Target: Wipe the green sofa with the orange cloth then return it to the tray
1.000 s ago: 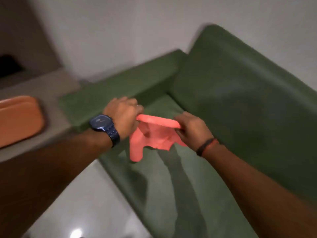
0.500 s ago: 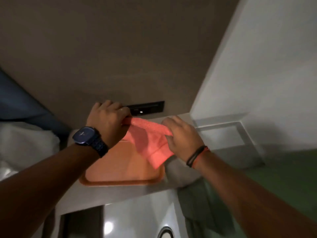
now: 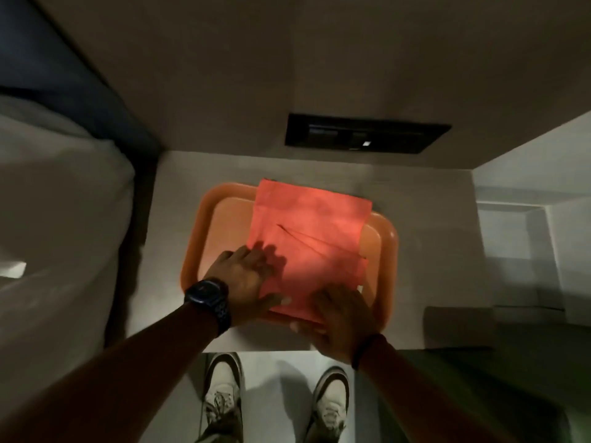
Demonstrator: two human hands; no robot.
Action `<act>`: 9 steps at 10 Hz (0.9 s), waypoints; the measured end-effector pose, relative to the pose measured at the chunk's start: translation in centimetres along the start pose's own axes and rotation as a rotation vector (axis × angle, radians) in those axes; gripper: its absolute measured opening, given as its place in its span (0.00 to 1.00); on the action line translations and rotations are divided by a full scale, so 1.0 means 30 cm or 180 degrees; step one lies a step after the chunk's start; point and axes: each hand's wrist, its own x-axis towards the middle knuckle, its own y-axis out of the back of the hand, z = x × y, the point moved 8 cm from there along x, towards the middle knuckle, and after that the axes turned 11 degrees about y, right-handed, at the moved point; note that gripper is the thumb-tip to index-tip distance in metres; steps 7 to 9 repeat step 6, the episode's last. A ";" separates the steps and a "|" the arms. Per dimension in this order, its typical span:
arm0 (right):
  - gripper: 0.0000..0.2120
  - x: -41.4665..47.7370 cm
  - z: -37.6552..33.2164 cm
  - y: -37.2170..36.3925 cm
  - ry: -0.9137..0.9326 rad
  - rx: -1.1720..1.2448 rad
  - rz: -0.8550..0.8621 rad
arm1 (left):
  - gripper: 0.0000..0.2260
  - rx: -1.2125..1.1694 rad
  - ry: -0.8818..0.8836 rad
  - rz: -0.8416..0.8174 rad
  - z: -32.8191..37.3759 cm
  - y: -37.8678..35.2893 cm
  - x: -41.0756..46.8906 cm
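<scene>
The orange cloth point(image 3: 307, 238) lies spread flat on the orange tray point(image 3: 388, 238), its far edge hanging over the tray's back rim. My left hand point(image 3: 246, 279), with a dark watch on the wrist, rests palm down on the cloth's near left corner. My right hand point(image 3: 342, 318) lies flat over the cloth's near right corner and the tray's front rim. Neither hand is closed around the cloth. A dim strip of the green sofa point(image 3: 473, 375) shows at the lower right.
The tray sits on a white side table point(image 3: 172, 187). A black switch panel point(image 3: 364, 137) is on the wall behind it. A bed with white bedding point(image 3: 57, 219) stands to the left. My shoes point(image 3: 222, 388) are on the pale floor below.
The view swung from the sofa to the side table. The cloth, held stretched between both hands before, now lies flat on the tray with both hands resting on it.
</scene>
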 end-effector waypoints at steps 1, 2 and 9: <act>0.24 0.023 0.042 0.011 -0.0226 -0.0083 0.0484 | 0.36 -0.0283 -0.0206 0.0592 0.035 0.021 0.050; 0.28 0.086 0.080 0.032 -0.0309 -0.0132 0.0730 | 0.50 -0.0183 0.0023 0.0465 0.042 -0.009 0.113; 0.36 0.151 0.121 0.094 -0.0558 -0.0273 0.0224 | 0.52 0.0153 0.0541 0.0058 0.119 0.050 0.133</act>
